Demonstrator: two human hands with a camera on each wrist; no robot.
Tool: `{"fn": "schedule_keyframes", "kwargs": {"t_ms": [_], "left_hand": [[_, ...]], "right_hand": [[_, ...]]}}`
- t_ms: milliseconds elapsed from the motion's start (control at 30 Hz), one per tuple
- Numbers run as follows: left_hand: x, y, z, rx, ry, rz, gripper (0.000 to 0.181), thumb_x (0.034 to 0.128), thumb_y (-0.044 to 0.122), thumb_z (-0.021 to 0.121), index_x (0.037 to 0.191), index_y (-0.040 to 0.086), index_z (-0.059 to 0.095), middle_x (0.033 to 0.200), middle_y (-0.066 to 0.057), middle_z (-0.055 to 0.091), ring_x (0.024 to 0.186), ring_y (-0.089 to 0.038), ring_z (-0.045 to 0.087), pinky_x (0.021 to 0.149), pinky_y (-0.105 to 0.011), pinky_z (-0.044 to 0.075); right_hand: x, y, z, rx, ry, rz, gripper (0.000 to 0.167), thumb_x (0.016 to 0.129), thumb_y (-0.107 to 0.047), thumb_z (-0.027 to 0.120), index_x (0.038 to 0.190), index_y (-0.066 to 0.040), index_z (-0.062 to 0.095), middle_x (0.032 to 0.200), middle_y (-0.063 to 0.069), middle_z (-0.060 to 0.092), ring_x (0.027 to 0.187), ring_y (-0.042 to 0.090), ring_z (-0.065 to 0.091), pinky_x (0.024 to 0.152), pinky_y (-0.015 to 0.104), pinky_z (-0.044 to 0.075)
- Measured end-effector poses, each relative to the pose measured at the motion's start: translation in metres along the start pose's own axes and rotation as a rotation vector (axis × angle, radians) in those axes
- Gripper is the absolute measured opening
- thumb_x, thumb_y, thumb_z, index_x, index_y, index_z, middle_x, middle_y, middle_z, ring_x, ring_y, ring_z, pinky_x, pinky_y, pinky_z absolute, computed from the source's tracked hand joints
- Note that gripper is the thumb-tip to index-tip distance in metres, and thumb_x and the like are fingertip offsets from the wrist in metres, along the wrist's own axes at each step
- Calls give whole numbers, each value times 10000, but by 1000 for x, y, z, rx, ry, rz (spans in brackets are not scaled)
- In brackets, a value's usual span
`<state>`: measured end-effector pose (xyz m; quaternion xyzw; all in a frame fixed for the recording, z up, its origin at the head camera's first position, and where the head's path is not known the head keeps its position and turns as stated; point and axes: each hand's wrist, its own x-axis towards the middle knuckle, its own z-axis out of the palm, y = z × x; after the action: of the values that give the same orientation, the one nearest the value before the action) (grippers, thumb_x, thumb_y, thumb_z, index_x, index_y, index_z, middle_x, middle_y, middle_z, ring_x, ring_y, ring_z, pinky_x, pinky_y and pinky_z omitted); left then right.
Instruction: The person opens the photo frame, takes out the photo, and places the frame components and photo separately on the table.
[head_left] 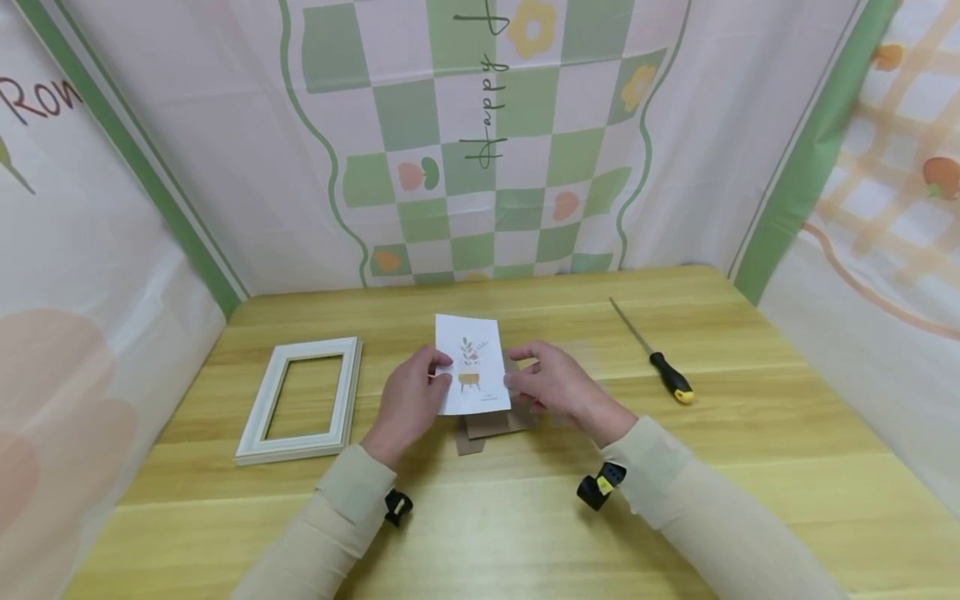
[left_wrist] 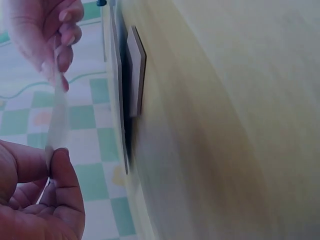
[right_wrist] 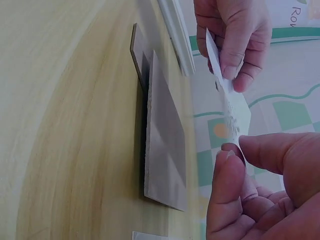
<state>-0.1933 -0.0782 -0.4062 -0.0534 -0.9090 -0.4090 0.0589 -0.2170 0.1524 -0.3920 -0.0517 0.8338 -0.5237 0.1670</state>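
A white printed card [head_left: 480, 333] with a potted plant drawing is held up over the table, its picture side towards the head camera. My left hand [head_left: 408, 396] pinches its left edge between thumb and fingers. At the opposite edge, my right hand [head_left: 558, 383] pinches the card, thumb against fingertip, as the right wrist view shows. Beneath the card lies a brown backing board [right_wrist: 162, 145], partly hidden in the head view. A smaller brown piece [head_left: 470, 442] with angled corners, perhaps a stand leg, sits partly under that board.
On the left lies a white picture frame [head_left: 344, 392] with an open middle. A screwdriver [head_left: 670, 377] with a black and yellow handle rests at the right. The corner of a clear sheet [right_wrist: 150, 236] shows beside the board. Printed curtains surround the wooden table [head_left: 487, 533].
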Motion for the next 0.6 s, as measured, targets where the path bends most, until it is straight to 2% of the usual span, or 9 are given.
{"fn": "schedule_keyframes", "kwargs": {"t_ms": [133,333,500,600], "left_hand": [[0,-7,-7,31,0,-8,217,1017,76,635,1228,73,685,1152,-97,716,998,-246,660,857,-407,570],[0,-20,-19,99,14,-14,241,1010,74,634,1243,40,686,1192,-147,726,1076,-300,679,938,-461,556],[-1,-29,-28,146,-9,-44,269,1011,68,625,1269,9,674,1248,-181,715,1146,-333,673,985,-490,540],[-2,-34,-33,203,-25,-53,280,1007,68,620,1273,3,680,1264,-182,716,1159,-345,676,987,-503,536]], "right_hand": [[0,1,-1,-13,-9,-1,516,1013,-147,673,1480,-18,495,1075,191,681,789,231,631,642,315,532],[2,3,-2,-28,-28,-14,524,1014,-167,674,1481,-14,494,1089,180,683,795,213,622,650,329,537],[2,5,-1,-48,-40,-23,517,1014,-172,669,1470,-3,495,1041,182,680,781,200,611,647,345,540],[1,5,0,-53,-44,-23,515,1012,-168,669,1465,4,494,990,174,675,772,197,608,650,359,547]]}}
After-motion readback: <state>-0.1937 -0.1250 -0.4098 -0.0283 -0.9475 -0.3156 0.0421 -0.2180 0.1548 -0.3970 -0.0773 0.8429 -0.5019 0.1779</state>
